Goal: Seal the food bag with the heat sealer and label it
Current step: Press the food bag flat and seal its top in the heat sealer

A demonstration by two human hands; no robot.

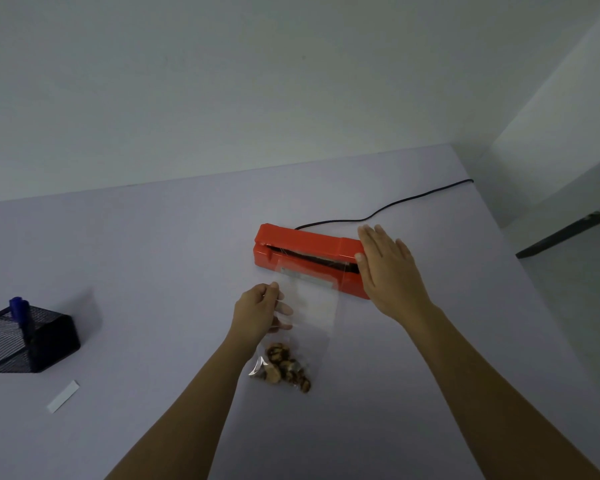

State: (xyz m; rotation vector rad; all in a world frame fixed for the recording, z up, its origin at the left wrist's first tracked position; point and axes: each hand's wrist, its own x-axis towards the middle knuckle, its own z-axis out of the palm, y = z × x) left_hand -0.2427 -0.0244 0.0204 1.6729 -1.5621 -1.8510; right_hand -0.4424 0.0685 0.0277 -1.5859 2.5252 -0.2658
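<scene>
The left hand pinches the clear plastic food bag, mouth inside the red heat sealer; the right hand, spread flat, empty, rests on its arm. Slack film risks a wrinkled, leaky seam.

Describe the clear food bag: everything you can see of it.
The food bag is a clear, thin plastic pouch lying flat on the table. Its open top end is slipped into the mouth of the red heat sealer; brown food pieces bunch at its near end. The left hand pinches its left edge. The right hand rests on the sealer, not the bag.
</scene>
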